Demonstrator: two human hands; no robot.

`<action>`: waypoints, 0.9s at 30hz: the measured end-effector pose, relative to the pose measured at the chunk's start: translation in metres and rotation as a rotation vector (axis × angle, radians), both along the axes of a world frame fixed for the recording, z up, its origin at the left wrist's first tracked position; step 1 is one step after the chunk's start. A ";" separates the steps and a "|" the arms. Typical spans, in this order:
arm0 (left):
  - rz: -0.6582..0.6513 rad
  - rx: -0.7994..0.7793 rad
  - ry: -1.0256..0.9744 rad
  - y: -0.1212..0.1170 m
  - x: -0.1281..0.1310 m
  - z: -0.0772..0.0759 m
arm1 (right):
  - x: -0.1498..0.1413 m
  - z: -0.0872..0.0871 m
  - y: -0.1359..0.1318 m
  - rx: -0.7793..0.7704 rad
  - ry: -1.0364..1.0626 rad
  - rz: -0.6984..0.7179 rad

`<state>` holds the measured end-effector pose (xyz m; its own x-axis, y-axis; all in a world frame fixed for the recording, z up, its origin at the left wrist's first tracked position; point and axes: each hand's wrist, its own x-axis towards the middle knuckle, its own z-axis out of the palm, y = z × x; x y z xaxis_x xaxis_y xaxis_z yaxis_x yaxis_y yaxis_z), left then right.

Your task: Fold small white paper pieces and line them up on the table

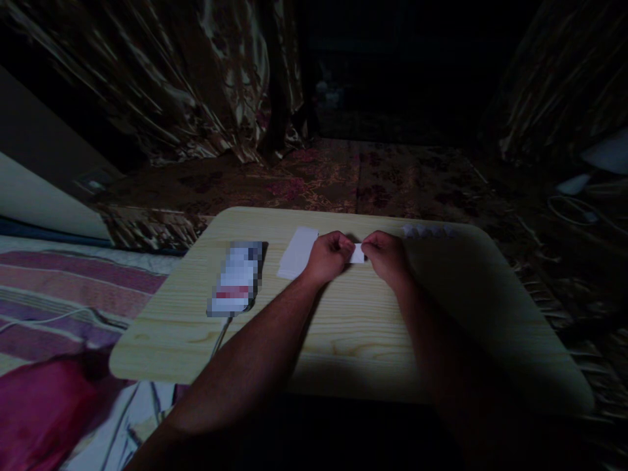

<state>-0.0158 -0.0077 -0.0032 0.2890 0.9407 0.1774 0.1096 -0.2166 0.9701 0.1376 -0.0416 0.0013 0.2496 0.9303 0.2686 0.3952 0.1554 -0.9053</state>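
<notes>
"White paper (357, 254), one small piece: where was it in the head view?"

"Between the two hands, over the far half of the table (363, 314). The left hand (330, 255) pinched one end with curled fingers, and the right hand (387, 256) gripped the other edge between thumb and finger."

"Why both hands?"

"Probably to hold something so small flat and steady; one hand might have let it swing (whether it touched the wood, I couldn't tell)."

"And those sheets (298, 252)?"

"They lay slanted just beside the left hand, presumably for an easy reach."

"What was beyond the right hand?"

"A row of small pale pieces (429, 231) near the far edge, perhaps lined up there to be clear of the fingers. It was too dark to make out their shape."

"And on the left?"

"What looked like a phone (236, 278), blurred out, lay well apart from the hands. Its cable (222, 337) ran toward the near edge, which may explain the spot."
</notes>
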 end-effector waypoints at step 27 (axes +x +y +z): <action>-0.007 0.095 0.069 -0.002 -0.002 0.002 | 0.001 0.000 0.001 -0.050 -0.052 -0.017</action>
